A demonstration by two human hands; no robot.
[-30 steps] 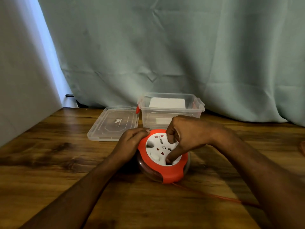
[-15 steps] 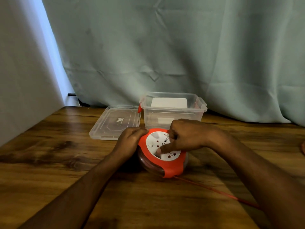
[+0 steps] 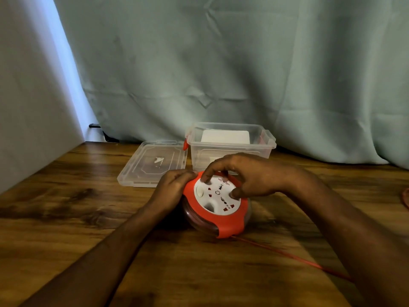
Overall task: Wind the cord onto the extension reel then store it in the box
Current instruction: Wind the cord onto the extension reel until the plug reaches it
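The round extension reel (image 3: 218,214), red-rimmed with a white socket face, lies flat on the wooden table (image 3: 66,218). My left hand (image 3: 172,187) clasps its left edge. My right hand (image 3: 245,176) rests on top, fingertips spread on the white socket disc. A thin red cord (image 3: 287,254) leaves the reel's front and runs to the lower right under my right forearm. The clear plastic box (image 3: 230,145) stands open just behind the reel, with a white item inside.
The box's clear lid (image 3: 152,165) lies flat to the left of the box. A pale green curtain (image 3: 243,74) hangs along the table's far edge, and a grey wall closes the left side. A small reddish thing shows at the right frame edge.
My right hand has turned the white socket disc, its fingers shifting from the disc's front round to its back and right. The left hand has stayed on the rim. The cord lies lower right as before.
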